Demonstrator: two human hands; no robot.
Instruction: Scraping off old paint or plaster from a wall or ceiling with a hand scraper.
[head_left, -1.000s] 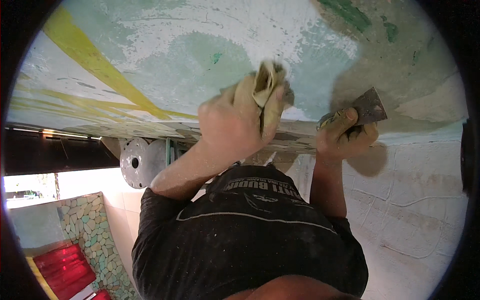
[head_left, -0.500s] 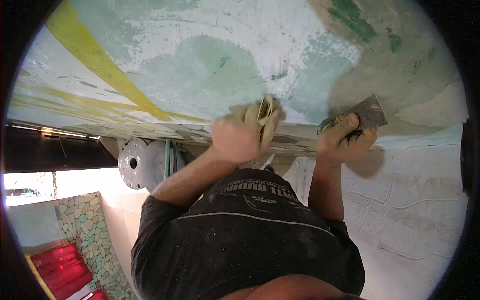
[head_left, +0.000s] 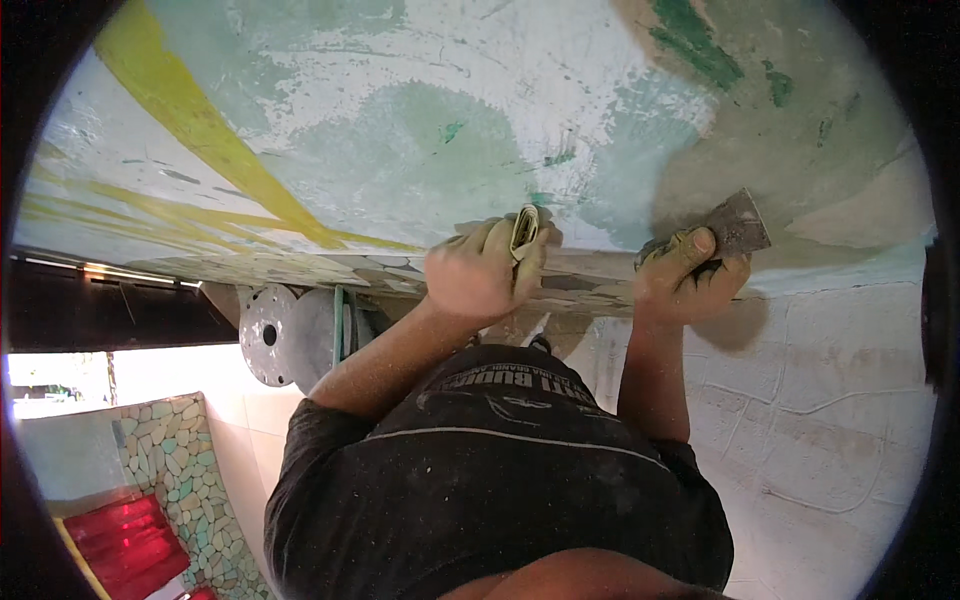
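Observation:
My left hand (head_left: 478,268) is closed round a rolled or folded piece of yellowish sandpaper (head_left: 524,232), its layered end showing between thumb and fingers. That hand rests against the painted wall (head_left: 420,150), where pale green, white and grey patches meet. Further right, my right hand (head_left: 690,278) grips a putty knife (head_left: 741,226) by its handle, which the fingers mostly cover. The knife's wide, dirty metal blade points up and to the right, in front of a shadowed grey-beige part of the wall. I cannot tell whether the blade touches the wall.
A yellow stripe (head_left: 185,115) crosses the wall at the left. Below it stands a grey round metal piece with a holed flange (head_left: 268,336). Pebble-patterned tiling (head_left: 178,450) and a red cloth-like thing (head_left: 125,540) lie at lower left. A rough whitish wall (head_left: 820,400) is at right.
My left hand was blurred with motion and now shows more sharply, the sandpaper slightly lower and further left. My right hand with the putty knife has hardly moved.

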